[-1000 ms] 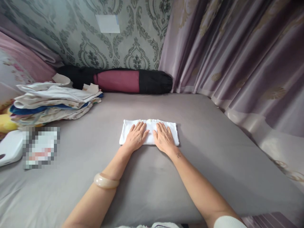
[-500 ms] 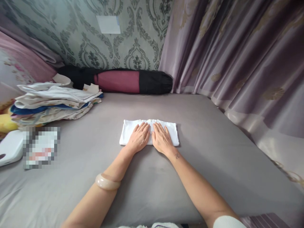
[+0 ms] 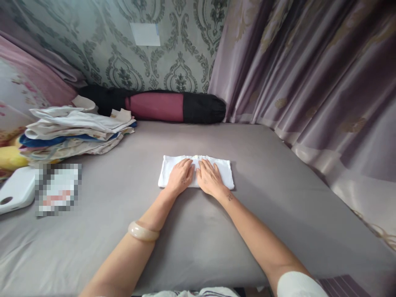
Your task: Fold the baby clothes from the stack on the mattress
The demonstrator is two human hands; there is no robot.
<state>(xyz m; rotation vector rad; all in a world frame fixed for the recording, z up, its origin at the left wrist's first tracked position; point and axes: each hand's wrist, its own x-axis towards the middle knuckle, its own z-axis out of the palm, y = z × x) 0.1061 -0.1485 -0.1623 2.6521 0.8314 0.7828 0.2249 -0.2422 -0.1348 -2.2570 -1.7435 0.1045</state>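
Note:
A white piece of clothing (image 3: 228, 175), folded into a flat rectangle, lies in the middle of the grey bed sheet (image 3: 192, 231). My left hand (image 3: 181, 174) rests palm down on its left half, fingers stretched toward the far edge. On the right half lies my right hand (image 3: 210, 176), flat as well, with its fingers slightly spread. A narrow strip of white cloth shows between the two hands. The palms are hidden, and neither hand grips the cloth.
At the left stands a pile of folded clothes (image 3: 80, 128). Nearer me lie a white object with a round hole (image 3: 18, 189) and a blurred-out packet (image 3: 58, 189). A long black and maroon roll (image 3: 154, 106) lies along the wall; curtains (image 3: 278, 74) hang at the right.
The view has shifted slightly, so the surroundings sit a little further right. Both hands stay flat on the folded white cloth, and the left fingers are a little closer together.

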